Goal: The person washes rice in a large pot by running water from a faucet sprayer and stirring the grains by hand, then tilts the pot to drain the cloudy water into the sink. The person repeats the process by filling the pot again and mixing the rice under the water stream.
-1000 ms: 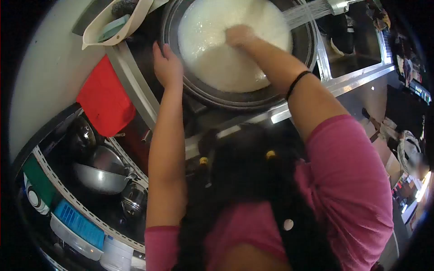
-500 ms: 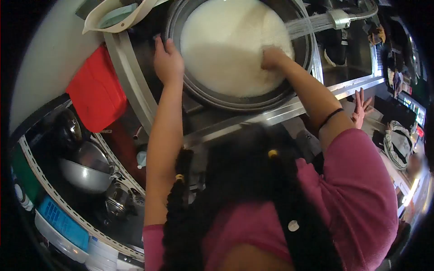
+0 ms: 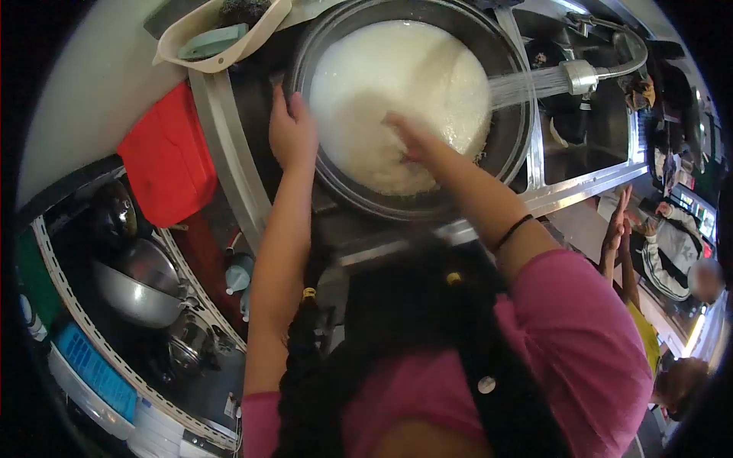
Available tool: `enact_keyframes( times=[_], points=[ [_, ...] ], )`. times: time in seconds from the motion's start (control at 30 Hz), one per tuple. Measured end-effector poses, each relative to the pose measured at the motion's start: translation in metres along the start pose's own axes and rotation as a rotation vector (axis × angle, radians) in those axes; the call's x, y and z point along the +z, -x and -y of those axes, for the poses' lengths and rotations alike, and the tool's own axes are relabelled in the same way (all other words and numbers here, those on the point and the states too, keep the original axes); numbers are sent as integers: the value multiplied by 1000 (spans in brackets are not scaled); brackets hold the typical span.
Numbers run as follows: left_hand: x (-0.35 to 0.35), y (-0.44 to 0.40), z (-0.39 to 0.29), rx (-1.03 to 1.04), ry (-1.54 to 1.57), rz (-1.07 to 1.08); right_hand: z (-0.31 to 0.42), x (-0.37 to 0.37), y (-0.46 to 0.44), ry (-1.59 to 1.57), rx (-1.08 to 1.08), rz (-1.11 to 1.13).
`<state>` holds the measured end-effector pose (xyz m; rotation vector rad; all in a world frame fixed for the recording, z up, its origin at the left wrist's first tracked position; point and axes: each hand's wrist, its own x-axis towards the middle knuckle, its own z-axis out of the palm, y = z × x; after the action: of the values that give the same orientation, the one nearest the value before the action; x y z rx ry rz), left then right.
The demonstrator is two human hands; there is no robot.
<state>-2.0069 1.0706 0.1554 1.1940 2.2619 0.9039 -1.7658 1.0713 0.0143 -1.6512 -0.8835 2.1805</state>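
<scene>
White liquid, right hand moved leftward

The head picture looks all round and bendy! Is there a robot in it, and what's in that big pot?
No robot here, just a person wearing a camera on their head. It looks forward and down, so you see their arms from above. The left hand is at the rim of the big dark pot. The right hand dips into cloudy white liquid inside; I can't tell whether it holds anything. Water sprays in from a tap head. The pot is at a metal sink, with a cream basket near the sink's far left corner.
</scene>
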Motion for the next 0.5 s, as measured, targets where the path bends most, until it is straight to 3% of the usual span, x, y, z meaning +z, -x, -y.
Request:
enact_keyframes(
  times=[0.03,0.07,0.13,0.17,0.23,0.27,0.33,0.37,0.43,0.47,0.5],
  points=[
    [1,0,-1,18,-3,-17,10,11,0,-45,-169,-136],
    [0,0,-2,20,-6,-21,22,16,-12,-47,-173,-132],
    [0,1,-3,-4,-15,-5,51,20,-38,-827,-129,-35],
    [1,1,-3,-2,-22,-3,66,15,-38,-833,-127,-33],
    [2,1,-4,18,-31,-22,89,-4,-33,-414,-122,-555],
    [1,1,-5,22,-32,-19,84,-26,-40,-419,-123,-557],
    [0,1,-7,31,-5,-6,64,-70,-54,368,-638,-573],
    [0,1,-6,32,-1,-5,77,-66,-40,370,-640,-576],
    [1,1,-4,29,-22,-10,104,-59,-14,143,-289,-586],
    [2,0,-4,32,-19,-11,110,-56,-14,144,-292,-588],
    [2,0,-4,48,-34,-17,114,-51,-16,524,-316,-642]
  ],
)
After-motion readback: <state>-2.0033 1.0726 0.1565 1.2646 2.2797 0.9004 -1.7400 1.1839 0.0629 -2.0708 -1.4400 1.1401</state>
